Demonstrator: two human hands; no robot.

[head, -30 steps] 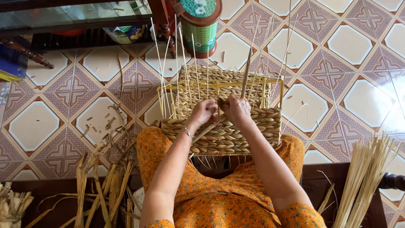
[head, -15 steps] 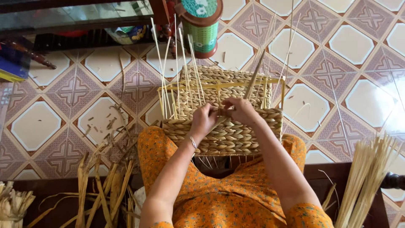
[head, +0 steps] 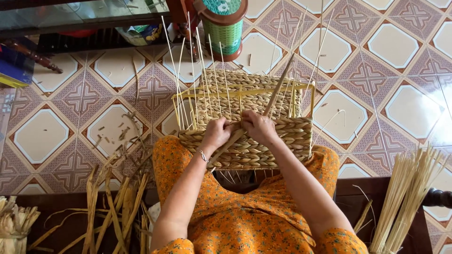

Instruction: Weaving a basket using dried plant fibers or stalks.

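- Centre frame: the half-woven basket [head: 245,127] rests on the person's knees, near wall facing them, likely so the top row sits within reach.
- Left hand [head: 215,134] and right hand [head: 258,127] meet at its rim, fingers pinched together on a flat weaving strand [head: 278,89].
- That strand runs diagonally, pointing to the upper right.
- The basket's long axis lies left to right; its thin stakes [head: 197,66] point up-frame.

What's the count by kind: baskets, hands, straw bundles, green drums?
Woven basket: 1
Hands, left hand and right hand: 2
Straw bundles, loose strips lower left, pale stalks lower right: 2
Green cylindrical drum: 1
Total: 6
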